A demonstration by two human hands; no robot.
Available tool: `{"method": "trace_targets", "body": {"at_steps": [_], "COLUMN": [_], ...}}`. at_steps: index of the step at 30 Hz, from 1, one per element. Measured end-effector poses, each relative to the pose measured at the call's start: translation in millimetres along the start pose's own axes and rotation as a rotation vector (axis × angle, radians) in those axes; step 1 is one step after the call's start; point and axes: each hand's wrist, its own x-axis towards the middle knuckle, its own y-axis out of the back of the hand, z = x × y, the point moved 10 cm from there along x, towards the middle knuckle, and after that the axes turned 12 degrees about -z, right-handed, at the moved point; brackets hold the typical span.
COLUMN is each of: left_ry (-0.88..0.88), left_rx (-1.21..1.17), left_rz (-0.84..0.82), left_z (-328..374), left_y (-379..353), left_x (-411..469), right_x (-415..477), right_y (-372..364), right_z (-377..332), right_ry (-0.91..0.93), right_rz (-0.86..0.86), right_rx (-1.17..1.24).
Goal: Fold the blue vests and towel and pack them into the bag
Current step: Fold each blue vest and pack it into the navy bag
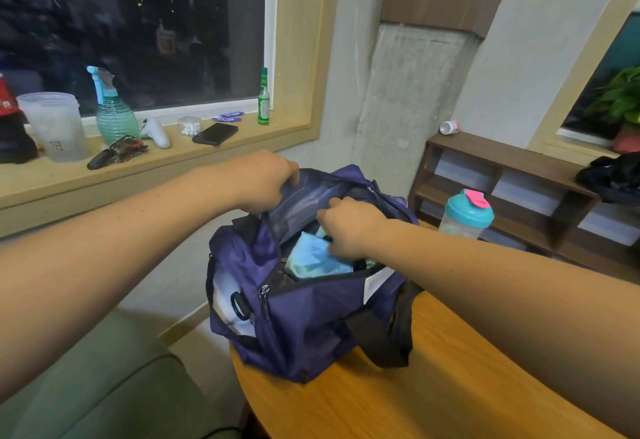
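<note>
A navy blue duffel bag stands unzipped on the round wooden table. My left hand grips the bag's far flap and holds it up. My right hand reaches into the mouth of the bag, fingers curled on light blue folded cloth that lies inside. Whether that cloth is a vest or the towel cannot be told. The rest of the bag's inside is hidden by the flap and my right hand.
A shaker bottle with a teal lid stands behind the bag. The window sill holds a spray bottle, a plastic cup, keys, a phone and a green bottle. A dark low shelf runs along the right wall; a green sofa sits lower left.
</note>
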Motion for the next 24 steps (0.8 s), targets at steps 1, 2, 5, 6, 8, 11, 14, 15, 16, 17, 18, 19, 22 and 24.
{"method": "trace_targets", "body": {"at_steps": [1, 2, 5, 6, 8, 11, 14, 15, 16, 17, 18, 19, 22, 24], "left_ry": [-0.002, -0.003, -0.002, -0.004, -0.006, -0.011, -0.042, -0.053, -0.061, -0.069, -0.078, -0.087, -0.090, -0.074], "left_rx": [0.003, 0.009, 0.026, 0.026, 0.028, 0.028, 0.006, 0.001, -0.005, -0.013, -0.019, -0.020, 0.022, 0.056], "left_rz": [-0.001, 0.000, 0.000, -0.001, -0.016, -0.061, -0.102, -0.111, -0.116, -0.116, -0.116, -0.117, -0.134, -0.142], "left_z": [1, 3, 5, 5, 5, 5, 9, 11, 14, 17, 21, 25, 41, 51], "left_y": [0, 0, -1, -2, -4, -9, -9, -8, -5, -3, 0, 2, 5, 6], "left_x": [0, 0, -2, -3, -5, -6, -8, -8, -8, -8, -8, -7, -6, -7], "right_x": [0, -1, -6, -10, -12, -11, -16, -18, -21, -23, -29, -36, -75, -109], "right_y": [-1, -7, -39, -48, -59, -60, -43, -33, -22, -10, 5, 20, 57, 69], "right_z": [-7, -13, -14, -9, 0, 6, 11, 13, 14, 16, 18, 20, 29, 40], "right_ry": [0.058, 0.103, 0.099, 0.060, 0.001, -0.010, 0.015, 0.021, 0.027, 0.039, 0.051, 0.059, 0.102, 0.105], "right_rz": [-0.036, -0.107, -0.403, -0.476, -0.510, -0.496, -0.474, -0.442, -0.400, -0.339, -0.265, -0.179, 0.061, 0.172], "right_rx": [0.046, 0.106, 0.006, -0.062, -0.115, -0.062, 0.086, 0.161, 0.247, 0.314, 0.348, 0.350, 0.388, 0.455]}}
